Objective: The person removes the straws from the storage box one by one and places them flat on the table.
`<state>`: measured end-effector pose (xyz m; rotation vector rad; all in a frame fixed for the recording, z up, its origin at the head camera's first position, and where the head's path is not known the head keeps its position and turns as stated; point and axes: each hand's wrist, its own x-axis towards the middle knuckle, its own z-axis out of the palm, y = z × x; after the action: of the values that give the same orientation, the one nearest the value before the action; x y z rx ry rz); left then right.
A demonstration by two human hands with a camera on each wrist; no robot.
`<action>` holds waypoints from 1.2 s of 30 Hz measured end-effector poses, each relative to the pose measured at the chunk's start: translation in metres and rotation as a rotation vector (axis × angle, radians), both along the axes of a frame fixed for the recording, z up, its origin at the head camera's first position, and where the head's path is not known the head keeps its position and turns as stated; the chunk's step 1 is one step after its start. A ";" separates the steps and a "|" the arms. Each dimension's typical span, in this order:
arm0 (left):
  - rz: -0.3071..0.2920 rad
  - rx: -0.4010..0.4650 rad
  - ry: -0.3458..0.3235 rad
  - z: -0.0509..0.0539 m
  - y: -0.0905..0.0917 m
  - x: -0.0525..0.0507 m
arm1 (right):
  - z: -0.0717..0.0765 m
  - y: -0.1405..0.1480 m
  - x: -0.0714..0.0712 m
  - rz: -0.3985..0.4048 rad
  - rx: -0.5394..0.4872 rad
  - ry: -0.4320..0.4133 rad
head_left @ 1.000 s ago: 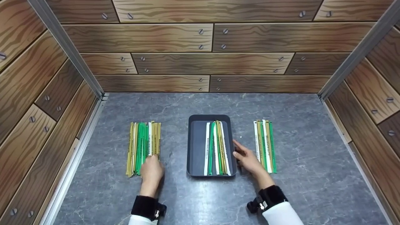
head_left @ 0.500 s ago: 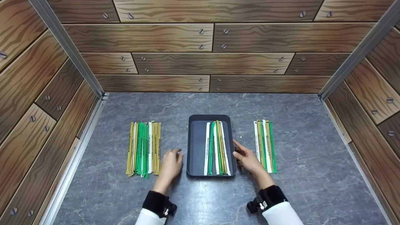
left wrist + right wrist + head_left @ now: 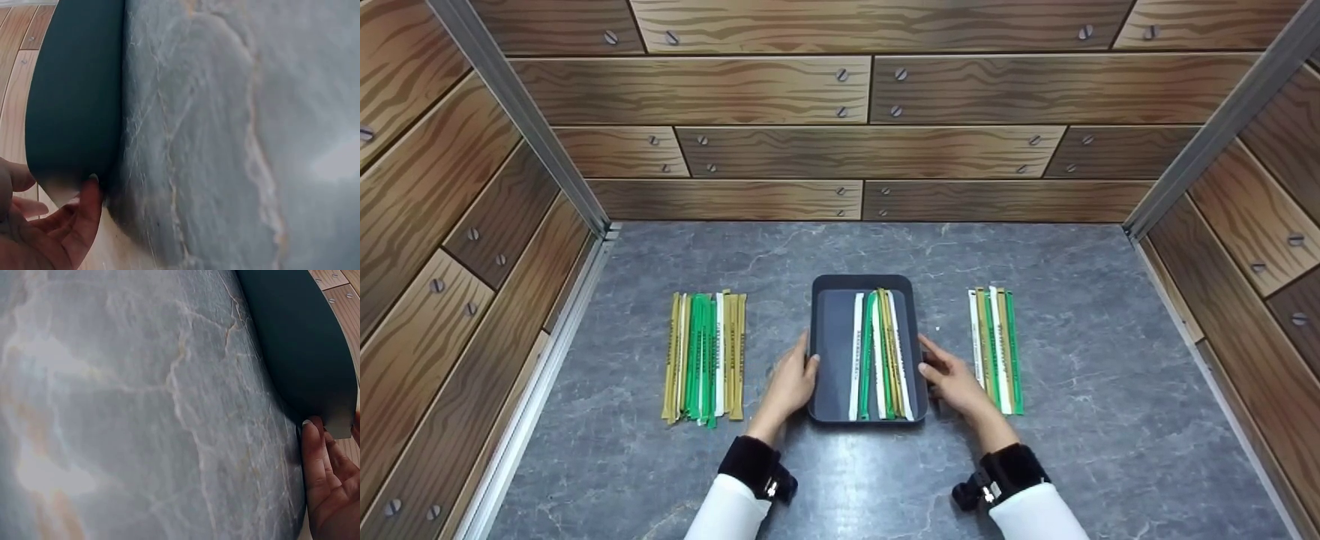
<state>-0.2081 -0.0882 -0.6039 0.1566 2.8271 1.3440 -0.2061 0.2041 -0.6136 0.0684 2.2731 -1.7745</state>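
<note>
A dark grey rectangular tray [image 3: 829, 360] rests on the grey marbled surface, with several long, slim printed packets [image 3: 877, 356] in white, green and gold lying lengthwise in its right part. At the tray's left side my left hand [image 3: 790, 380] grips the wall, thumb over the rim and fingers on the outside. My right hand [image 3: 956, 385] holds the opposite wall, its thumb by the rim. Both wrist views show the tray's outer wall [image 3: 79, 84] up close. In the right wrist view, fingertips of the right hand [image 3: 332, 478] touch the wall near its lower edge.
Left of the tray lies a row of similar gold, green and white packets [image 3: 705, 356]. A narrower row of packets [image 3: 996, 352] lies on the right, just beyond my right hand. Wood-patterned panels [image 3: 840, 150] enclose the surface at the back and both sides.
My left hand has moved right, from the left row of packets to the tray's left wall, and now grips it. My right hand and the tray have stayed in place.
</note>
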 end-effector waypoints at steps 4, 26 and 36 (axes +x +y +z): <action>-0.002 0.087 -0.037 -0.003 -0.004 -0.004 | 0.000 0.000 0.000 0.011 -0.007 -0.004; 0.050 0.173 -0.092 -0.002 -0.008 -0.007 | 0.036 -0.052 0.016 0.031 0.654 0.524; 0.070 0.179 -0.102 -0.002 -0.007 -0.007 | 0.025 -0.077 0.030 0.202 1.012 0.462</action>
<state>-0.2147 -0.0956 -0.6059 -0.0100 2.6507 1.5707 -0.1762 0.1267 -0.5890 -0.4033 3.1182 -0.4235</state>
